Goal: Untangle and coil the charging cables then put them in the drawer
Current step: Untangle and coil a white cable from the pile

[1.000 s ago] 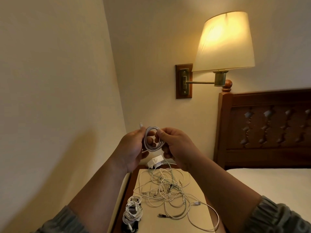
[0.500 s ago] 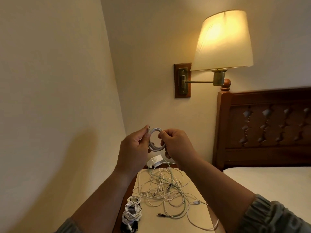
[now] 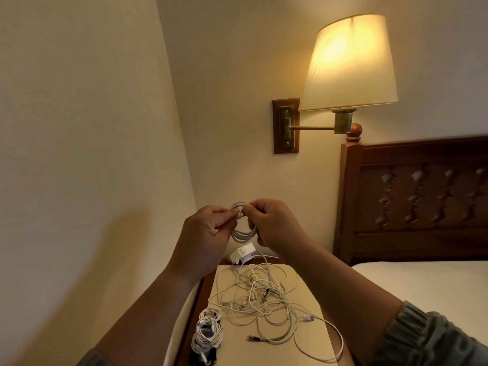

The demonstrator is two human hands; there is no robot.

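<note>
Cream walls meet in a corner, with a lit wall lamp (image 3: 348,64) on a brass arm. Off to the right are a dark carved headboard (image 3: 422,196) and the white bed (image 3: 422,281). Down below is a small wooden surface (image 3: 204,289) with a beige sheet (image 3: 314,294) covering most of it. On the sheet sits a loose tangle of white cables (image 3: 258,294), one strand looping out toward the near right edge. At the far end by the wall there's a white charger block (image 3: 243,253). The near left corner has a coiled bundle (image 3: 207,331), lying partly on something black I can't make out. Both hands hold a small white coil (image 3: 241,231) in the air above the far end. The left hand (image 3: 208,233) has its grip pinched on the top of the coil, and the right hand (image 3: 274,225) has its grip clamped round the loops' right side.
</note>
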